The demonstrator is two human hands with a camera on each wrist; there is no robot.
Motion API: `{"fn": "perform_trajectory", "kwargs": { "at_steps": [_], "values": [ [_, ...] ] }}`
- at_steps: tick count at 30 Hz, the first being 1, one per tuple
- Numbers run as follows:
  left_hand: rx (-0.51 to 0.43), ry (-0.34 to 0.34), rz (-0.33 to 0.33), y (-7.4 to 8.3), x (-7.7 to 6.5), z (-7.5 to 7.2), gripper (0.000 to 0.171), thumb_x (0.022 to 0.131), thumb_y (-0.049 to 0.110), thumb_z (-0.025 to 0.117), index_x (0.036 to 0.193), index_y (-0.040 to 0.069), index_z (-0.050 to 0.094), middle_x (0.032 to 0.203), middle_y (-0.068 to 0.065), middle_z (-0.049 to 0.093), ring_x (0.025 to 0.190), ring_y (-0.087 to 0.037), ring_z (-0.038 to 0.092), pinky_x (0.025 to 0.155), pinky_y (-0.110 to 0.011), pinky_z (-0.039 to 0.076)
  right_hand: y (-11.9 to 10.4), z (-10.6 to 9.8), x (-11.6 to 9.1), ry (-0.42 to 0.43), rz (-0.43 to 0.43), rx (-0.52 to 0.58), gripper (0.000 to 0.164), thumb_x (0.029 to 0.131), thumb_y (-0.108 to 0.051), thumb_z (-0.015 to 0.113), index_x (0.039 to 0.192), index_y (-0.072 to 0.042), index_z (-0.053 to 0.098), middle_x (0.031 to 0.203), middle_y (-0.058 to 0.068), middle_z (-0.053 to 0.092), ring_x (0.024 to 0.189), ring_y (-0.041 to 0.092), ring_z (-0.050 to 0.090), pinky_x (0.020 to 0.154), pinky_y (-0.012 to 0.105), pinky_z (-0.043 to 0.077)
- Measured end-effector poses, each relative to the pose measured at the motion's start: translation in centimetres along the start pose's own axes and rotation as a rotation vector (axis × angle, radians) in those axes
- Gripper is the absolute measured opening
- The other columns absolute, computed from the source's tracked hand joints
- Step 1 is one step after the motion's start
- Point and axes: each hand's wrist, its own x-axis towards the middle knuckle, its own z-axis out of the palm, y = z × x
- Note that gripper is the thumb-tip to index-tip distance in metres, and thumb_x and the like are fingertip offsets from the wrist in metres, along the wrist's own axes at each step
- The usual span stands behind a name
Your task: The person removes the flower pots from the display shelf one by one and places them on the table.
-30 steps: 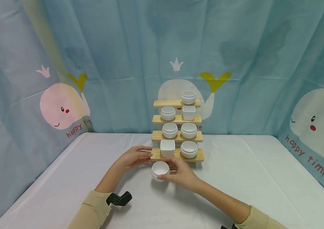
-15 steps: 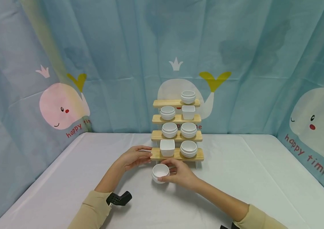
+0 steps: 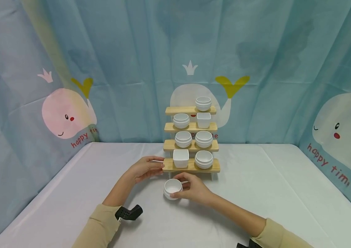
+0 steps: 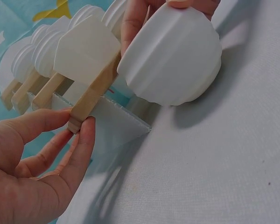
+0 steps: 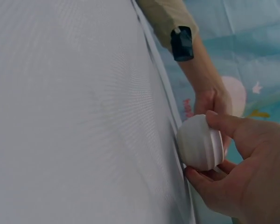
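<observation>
My right hand holds a small white round bowl by its side, thumb at the near rim and fingers around the far side. The bowl is upright just in front of the stand's lowest step; the left wrist view shows its shadow on the cloth beside it. My left hand pinches the left end of the lowest wooden step between thumb and fingertips. That step belongs to a four-tier wooden stand with clear side supports. On its lowest step sit a white square bowl and a round bowl.
Higher steps carry more white bowls: two round ones on the second, a round bowl and a square bowl on the third, one round bowl on top. A white cloth covers the table; a blue whale-print curtain hangs behind.
The right hand has drawn the round bowl slightly toward the person, a little farther from the lowest step. The left hand has kept its place at the stand's end.
</observation>
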Motion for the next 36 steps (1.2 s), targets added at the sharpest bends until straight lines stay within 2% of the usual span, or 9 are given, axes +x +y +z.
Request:
{"fn": "perform_trajectory", "kwargs": {
  "at_steps": [20,36],
  "values": [
    [-0.025,-0.010,0.004,-0.04,0.13,-0.09,0.053,0.104,0.002,0.062,0.150,-0.015,0.042,0.103,-0.006,0.069,0.088,-0.010,0.072,0.083,-0.023,0.063,0.53,0.18,0.12,-0.019,-0.035,-0.014,0.055,0.086,-0.005,0.087,0.133,0.006,0.061,0.127,0.017,0.067,0.110,0.023,0.070,0.089,0.024,0.060],
    [-0.032,0.001,-0.010,0.00,0.22,-0.08,0.053,0.104,0.002,0.062,0.151,-0.014,0.043,0.104,-0.007,0.069,0.088,-0.011,0.071,0.083,-0.024,0.063,0.09,0.04,-0.01,-0.017,-0.021,-0.003,0.057,0.087,-0.004,0.086,0.136,0.008,0.059,0.130,0.020,0.066,0.113,0.029,0.070,0.093,0.027,0.061]
  ]
}}
